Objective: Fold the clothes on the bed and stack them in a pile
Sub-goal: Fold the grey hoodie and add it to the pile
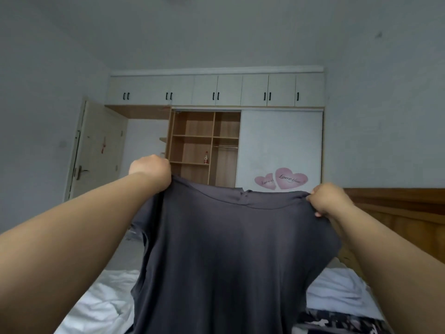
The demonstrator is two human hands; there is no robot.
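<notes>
Gripping grey shirt [231, 249] shoulders, left hand [150, 169] and right hand [330, 201] raised.

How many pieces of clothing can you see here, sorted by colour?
Dark grey: 1, the shirt held up by the left hand and the right hand
Camouflage print: 1, the garment on the bed
Total: 2

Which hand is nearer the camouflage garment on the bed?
Right. The right hand grips the grey shirt's shoulder above the camouflage garment at lower right; the left hand grips the opposite shoulder, higher and across the frame.
</notes>
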